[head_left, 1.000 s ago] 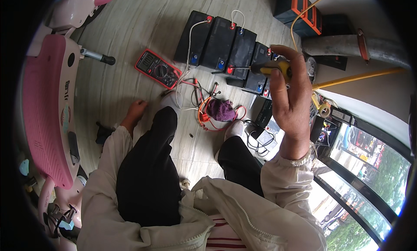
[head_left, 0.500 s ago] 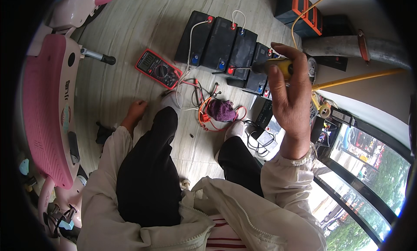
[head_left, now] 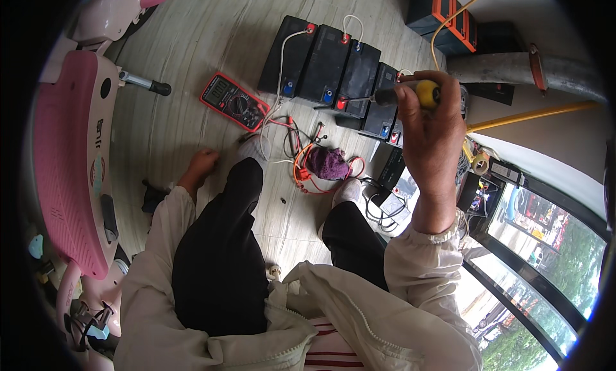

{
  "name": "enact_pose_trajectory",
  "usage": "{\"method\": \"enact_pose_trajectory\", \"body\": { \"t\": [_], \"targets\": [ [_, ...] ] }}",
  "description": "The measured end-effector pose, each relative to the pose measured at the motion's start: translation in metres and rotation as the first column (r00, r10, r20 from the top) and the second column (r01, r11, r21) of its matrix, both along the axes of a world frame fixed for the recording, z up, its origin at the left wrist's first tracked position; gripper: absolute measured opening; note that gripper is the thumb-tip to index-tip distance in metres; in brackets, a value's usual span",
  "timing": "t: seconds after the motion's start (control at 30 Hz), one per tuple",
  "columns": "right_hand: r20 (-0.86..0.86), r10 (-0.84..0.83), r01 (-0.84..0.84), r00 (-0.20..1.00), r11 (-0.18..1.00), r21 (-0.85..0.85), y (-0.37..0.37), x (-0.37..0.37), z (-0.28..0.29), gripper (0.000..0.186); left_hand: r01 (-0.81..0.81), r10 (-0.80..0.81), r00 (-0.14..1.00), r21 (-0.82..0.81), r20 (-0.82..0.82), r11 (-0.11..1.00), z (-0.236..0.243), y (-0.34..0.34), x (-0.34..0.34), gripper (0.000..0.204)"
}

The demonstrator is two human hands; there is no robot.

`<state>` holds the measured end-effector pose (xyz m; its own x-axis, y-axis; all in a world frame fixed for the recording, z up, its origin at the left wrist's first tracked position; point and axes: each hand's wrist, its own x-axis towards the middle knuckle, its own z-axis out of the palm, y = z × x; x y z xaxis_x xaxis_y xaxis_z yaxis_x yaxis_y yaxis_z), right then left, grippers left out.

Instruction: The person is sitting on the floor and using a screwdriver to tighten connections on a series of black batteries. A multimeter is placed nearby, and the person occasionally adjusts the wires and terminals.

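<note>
My right hand (head_left: 436, 124) grips a screwdriver (head_left: 426, 94) by its yellow and black handle, with thumb and fingers round it. The shaft reaches left, and its tip is at the red terminal of a black battery (head_left: 359, 64). That battery stands in a row with other black batteries (head_left: 324, 57), each with red and blue terminals. White wires link some of the terminals. My left hand (head_left: 202, 166) is beside my left knee, fingers curled in, and nothing shows in it. A red multimeter (head_left: 235, 101) lies on the floor near the batteries, its display lit.
Red and black leads (head_left: 300, 159) lie tangled by a purple cloth (head_left: 328, 163) between my feet. A pink scooter (head_left: 77, 159) stands at the left. Orange-edged boxes (head_left: 443, 18), a grey pipe (head_left: 494, 69) and a yellow pole (head_left: 532, 116) are at the right.
My right hand has turned and shifted slightly right round the screwdriver handle, with the fingers curled closer. The tip stays at the red terminal. My left hand has hardly moved.
</note>
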<state>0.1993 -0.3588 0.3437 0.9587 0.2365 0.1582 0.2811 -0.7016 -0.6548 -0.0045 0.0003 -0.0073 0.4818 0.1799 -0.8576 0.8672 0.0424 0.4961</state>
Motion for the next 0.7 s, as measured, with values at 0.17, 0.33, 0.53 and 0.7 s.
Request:
{"method": "enact_pose_trajectory", "body": {
  "t": [0.17, 0.33, 0.53, 0.7],
  "targets": [
    [0.017, -0.012, 0.012, 1.0, 1.0, -0.016, 0.003, 0.0, -0.002, 0.026, -0.125, 0.137, 0.991, -0.343, 0.012, 0.931, 0.009, 0.007, 0.003, 0.023],
    [-0.005, -0.026, 0.026, 1.0, 0.999, -0.021, -0.001, 0.001, 0.002, 0.026, 0.013, 0.093, 0.987, -0.634, 0.134, 0.773, 0.072, -0.029, 0.068, 0.023],
    [-0.003, -0.012, 0.012, 1.0, 0.999, 0.03, 0.0, 0.002, -0.002, 0.026, 0.11, 0.068, 0.97, -0.672, 0.234, 0.733, 0.126, -0.059, 0.121, 0.019],
    [-0.001, -0.016, 0.017, 1.0, 0.997, 0.073, -0.004, 0.002, -0.004, 0.034, 0.06, 0.144, 0.96, -0.68, 0.239, 0.731, 0.146, -0.082, 0.145, 0.018]
  ]
}}
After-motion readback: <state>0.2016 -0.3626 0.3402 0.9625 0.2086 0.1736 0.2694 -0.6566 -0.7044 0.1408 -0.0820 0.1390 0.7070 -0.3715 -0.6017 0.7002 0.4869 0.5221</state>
